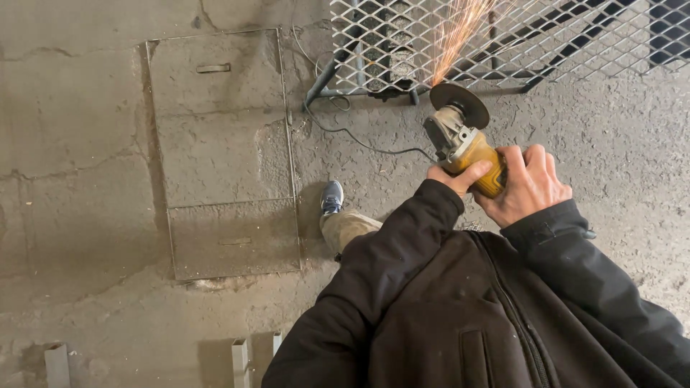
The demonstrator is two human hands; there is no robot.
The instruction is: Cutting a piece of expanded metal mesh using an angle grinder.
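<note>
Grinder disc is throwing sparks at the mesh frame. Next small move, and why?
Probably keep the yellow angle grinder steady and ease its dark disc slightly along the edge of the white expanded-metal mesh panel. Sparks rise from the contact point, and both the left hand and right hand grip the body.

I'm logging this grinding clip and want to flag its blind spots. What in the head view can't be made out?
- Contact spot: the disc of the angle grinder meets the mesh frame under sparks, so the cut itself is hidden.
- Left hand: mostly covered by the sleeve; only fingers show.
- Right hand: its palm side is hidden against the grinder body.
- Cable: its end is lost behind the mesh.
- Mesh frame: cut off by the top edge.
</note>
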